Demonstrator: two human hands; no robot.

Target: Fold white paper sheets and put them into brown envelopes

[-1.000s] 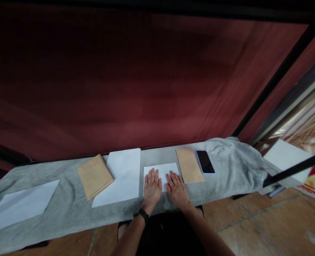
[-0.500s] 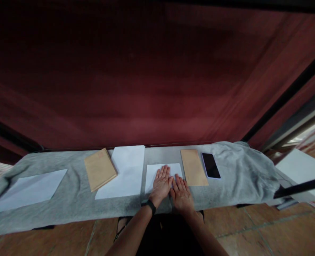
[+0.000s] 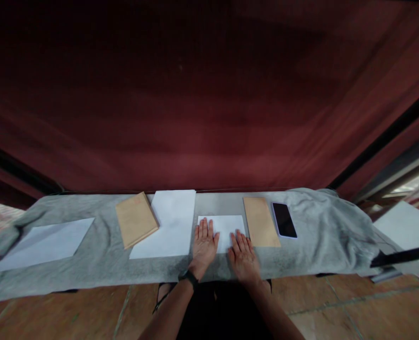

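Both my hands lie flat, palms down, on a small folded white paper (image 3: 224, 226) in the middle of the grey cloth-covered table (image 3: 96, 264). My left hand (image 3: 204, 245) covers the paper's left part, fingers stretched out; a black band is on that wrist. My right hand (image 3: 243, 255) rests on the paper's lower right corner, fingers straight and close together. Neither hand holds anything.
A larger white sheet (image 3: 168, 224) and a brown envelope (image 3: 136, 218) lie to the left, another white sheet (image 3: 44, 242) at the far left. To the right are a second brown envelope (image 3: 260, 228) and a black phone (image 3: 284, 220). A dark red curtain hangs behind.
My left hand slid right toward the right hand, then back to the left across the paper. The view tilted and shifted slightly.
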